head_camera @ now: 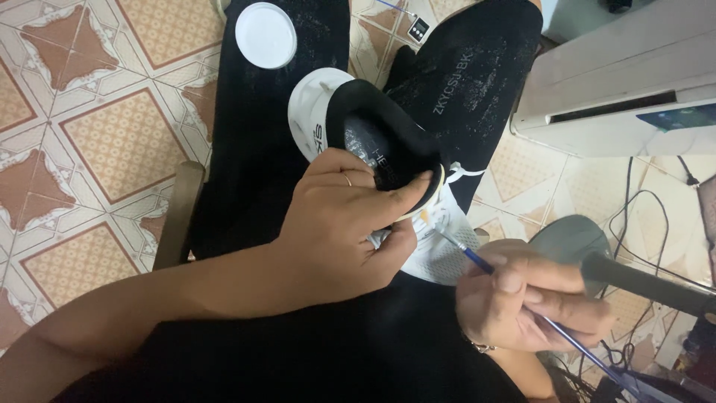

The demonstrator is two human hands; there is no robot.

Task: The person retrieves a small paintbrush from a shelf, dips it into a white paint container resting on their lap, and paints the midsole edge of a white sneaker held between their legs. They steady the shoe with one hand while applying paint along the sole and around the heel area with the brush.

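- Left hand (339, 224) was closed around the collar of a white shoe (350, 130) with a black lining; thumb lay along the rim, fingers wrapped over the near side. A ring showed on one finger.
- Shoe rested on the person's lap, between the black-clad legs (283, 112), toe pointing away from the camera.
- Right hand (522, 302) pinched a thin blue-handled brush (477, 261) between thumb and fingers; the brush tip touched the white mesh side of the shoe, just beside the left thumb.
- Left hand covered much of the shoe's near side, so the surface under it could not be seen.
- A round white lid (266, 35) sat on the left thigh, well apart from the shoe.
- A grey fan base (570, 239) with a dark pole stood on the tiled floor (89, 127) just behind the right hand, partly hidden by it.
- A white appliance (626, 82) stood at the upper right, with black cables (641, 216) trailing beneath.
- A wooden chair edge (179, 213) showed to the left of the legs.
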